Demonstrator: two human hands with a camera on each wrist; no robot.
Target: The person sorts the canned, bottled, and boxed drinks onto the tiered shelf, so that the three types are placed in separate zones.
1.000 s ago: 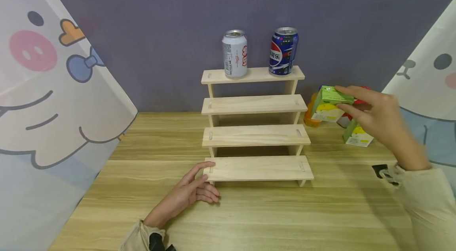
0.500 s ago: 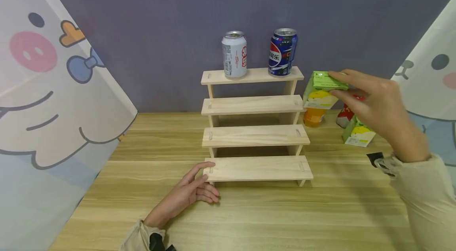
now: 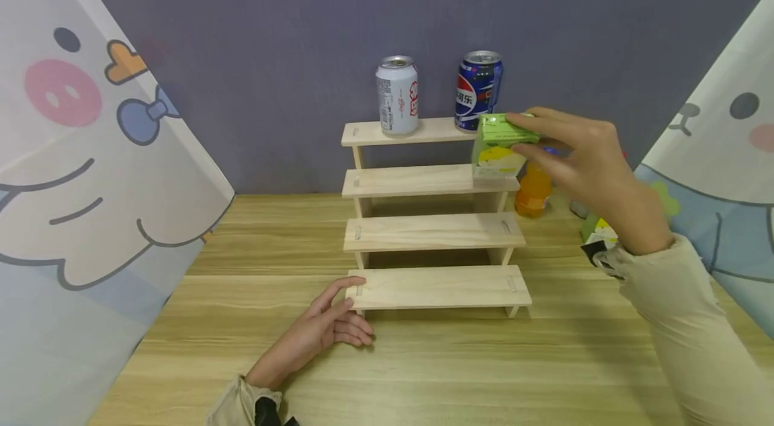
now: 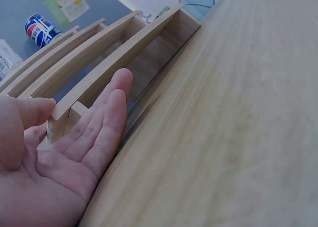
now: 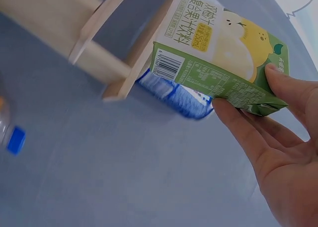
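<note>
My right hand pinches the top end of a green and yellow juice carton between thumb and fingers. The carton is held over the right end of the second-highest tier of a wooden stepped display shelf; I cannot tell if its base touches the board. In the right wrist view the juice carton shows its printed front and barcode. My left hand holds the left front corner of the lowest tier with thumb and index finger, the other fingers loosely bent below. The left wrist view shows this hand at the shelf end.
On the top tier stand a white can and a blue Pepsi can, the latter partly behind the carton. Right of the shelf are an orange drink bottle and another green carton, partly hidden by the right arm. A grey wall rises behind.
My right hand has carried the juice carton up and left, from beside the shelf to over its second-highest tier. The orange bottle has come into fuller view. The left hand stays put.
</note>
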